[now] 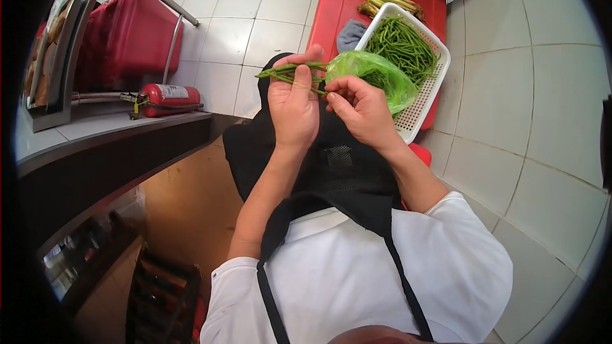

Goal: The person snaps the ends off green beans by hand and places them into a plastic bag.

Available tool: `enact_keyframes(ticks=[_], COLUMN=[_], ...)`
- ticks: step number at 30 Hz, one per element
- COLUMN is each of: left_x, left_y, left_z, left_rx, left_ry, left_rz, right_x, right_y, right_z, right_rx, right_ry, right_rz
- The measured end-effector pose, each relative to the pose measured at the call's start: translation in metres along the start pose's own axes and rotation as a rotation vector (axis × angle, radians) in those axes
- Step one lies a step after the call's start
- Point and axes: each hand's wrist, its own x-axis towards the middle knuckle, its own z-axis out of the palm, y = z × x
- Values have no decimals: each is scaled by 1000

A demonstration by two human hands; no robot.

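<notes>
Several green beans [280, 74] lie across the palm of my left hand [296, 99], its thumb pressed over them. My right hand [363, 108] is just to the right, thumb and index finger pinched at the lower end of a bean that sticks out from the bunch. Behind my right hand is a green plastic bag [382, 73] with beans inside, resting on a white perforated basket [440, 83]. More loose green beans [405, 44] fill the basket's far part.
The basket stands on a red surface [338, 0], beside a grey cloth [350, 35] and a bundle of pale stalks [389, 3]. A red fire extinguisher [169, 100] lies on a ledge at the left, near a red bin [127, 38]. A tiled wall [497, 89] borders the right.
</notes>
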Motion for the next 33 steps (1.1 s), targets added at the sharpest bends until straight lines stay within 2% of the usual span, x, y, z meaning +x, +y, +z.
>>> enact_keyframes(ticks=[4,7,10,13,17,18,21,24,26,30,33], left_x=[-1,-7,-6,-4,-3,-2,-1,0,-1,-1,-2], left_y=[-5,-9,-8,-7,-6,-4,-5,-6,-7,-15,-21], left_z=[1,5,6,0,-3,-2,-1,1,0,-2,3], left_rx=[-59,-121,-228,-269,-269,-273,-281,-288,-287,-235,-188], left_ry=[-49,-69,-64,-52,-35,-26,-33,-39,-31,-26,-44], left_rz=[-11,-106,-110,-167,-182,-188,-190,-185,-185,-138,-115], right_x=[0,0,1,1,-1,-3,-4,-4,-10,-18,-17], right_y=[-2,9,13,22,36,46,66,91,81,2,-12], right_z=[2,0,-8,-21,-50,-57,-72,-78,-70,-43,-32], right_rx=[-333,-399,419,396,207,88,-611,-887,-720,-374,-504], right_ry=[81,67,-25,103,116,133,243,156,192,195,122], right_rz=[-214,-221,384,273,208,148,-146,-134,-142,-142,-421])
